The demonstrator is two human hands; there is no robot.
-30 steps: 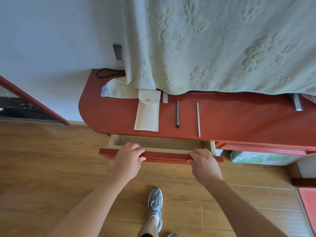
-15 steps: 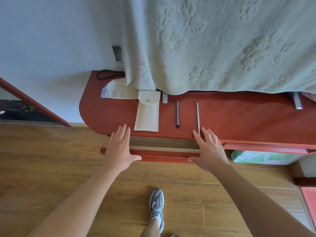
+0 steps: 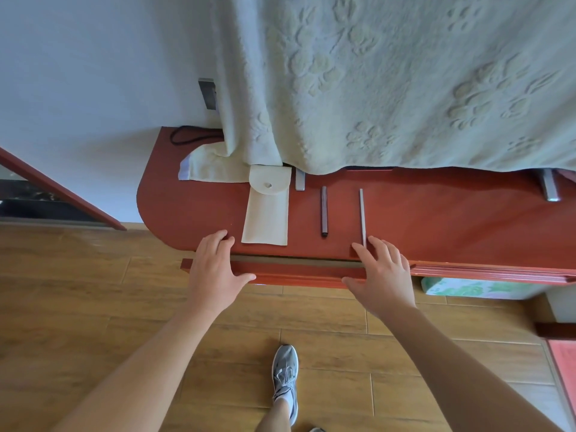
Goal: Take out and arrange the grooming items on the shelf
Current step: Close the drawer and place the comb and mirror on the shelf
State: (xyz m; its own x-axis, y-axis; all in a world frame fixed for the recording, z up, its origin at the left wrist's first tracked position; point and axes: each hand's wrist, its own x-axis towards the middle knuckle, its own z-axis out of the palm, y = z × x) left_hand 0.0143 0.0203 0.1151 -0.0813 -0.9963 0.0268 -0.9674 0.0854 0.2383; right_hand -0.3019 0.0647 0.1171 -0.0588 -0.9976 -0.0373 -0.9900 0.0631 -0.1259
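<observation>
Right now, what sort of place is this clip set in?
Probably a room in a home: a red wooden cabinet with a drawer stands against a white wall, an embossed cloth is draped over something on it, and the floor is wood plank.

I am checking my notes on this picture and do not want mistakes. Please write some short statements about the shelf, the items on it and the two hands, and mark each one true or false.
1. The cream fabric pouch lies flat on the red-brown wooden shelf, its flap folded over. True.
2. The dark brown slim stick lies inside the pouch. False: it lies on the shelf, right of the pouch and apart from it.
3. The left hand and the right hand both touch the red-brown drawer front, holding nothing. True.
4. That drawer is pulled wide open. False: only a narrow gap shows behind its front.
5. The thin grey metal stick lies left of the pouch. False: it lies right of the dark stick.
</observation>
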